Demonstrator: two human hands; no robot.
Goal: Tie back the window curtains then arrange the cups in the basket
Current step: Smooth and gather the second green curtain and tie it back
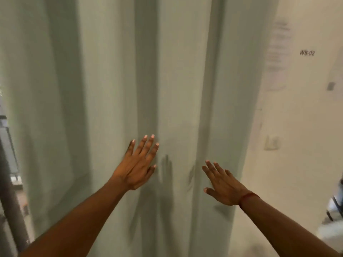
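Observation:
A pale grey-green curtain (115, 80) hangs in long vertical folds and fills most of the view. My left hand (138, 164) is stretched out in front of it, fingers straight and spread, close to a deep fold at the middle. Lower and to the right, my right hand (222, 182) reaches toward the curtain's right part with straight fingers; a red band circles its wrist. Both hands cast shadows on the cloth. Neither hand holds anything. No cups or basket are in view.
A cream wall (297, 127) with a blurred paper notice (278, 56) and the marking "WB-02" stands right of the curtain. A dark window frame (9, 173) shows at the left edge. Dark blurred objects (336, 204) sit at the lower right.

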